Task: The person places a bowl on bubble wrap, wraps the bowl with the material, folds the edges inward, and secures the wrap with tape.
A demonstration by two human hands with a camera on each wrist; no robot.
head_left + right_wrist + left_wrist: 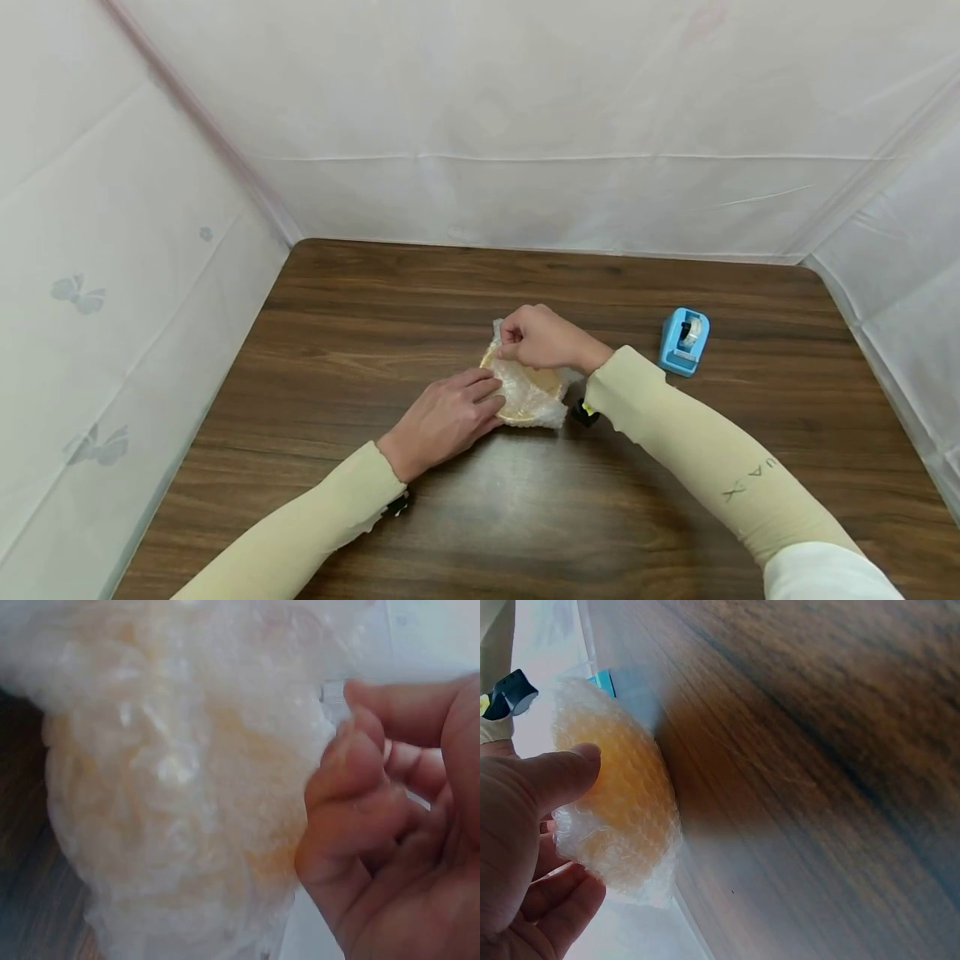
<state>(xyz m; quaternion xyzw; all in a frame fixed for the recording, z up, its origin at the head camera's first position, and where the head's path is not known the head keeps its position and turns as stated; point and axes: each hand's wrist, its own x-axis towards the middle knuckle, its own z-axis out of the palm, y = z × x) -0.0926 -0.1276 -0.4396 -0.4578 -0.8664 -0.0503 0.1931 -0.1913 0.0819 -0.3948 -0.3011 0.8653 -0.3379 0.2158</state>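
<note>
A round yellow dish-like thing wrapped in bubble wrap (519,392) lies near the middle of the table; its exact kind is blurred by the wrap. My left hand (453,417) holds its left side, with the thumb (574,772) against the bubble wrap (630,802) in the left wrist view. Above the bundle's upper part is my right hand (547,337), its fingers curled. In the right wrist view, the fingertips of this hand (382,802) pinch a small strip of clear tape (331,692) beside the wrap.
A light blue tape dispenser (684,342) with a roll in it stands to the right, beyond the right forearm. The brown wood-grain table (360,308) is bordered by white sheeting (465,200) at the back and both sides.
</note>
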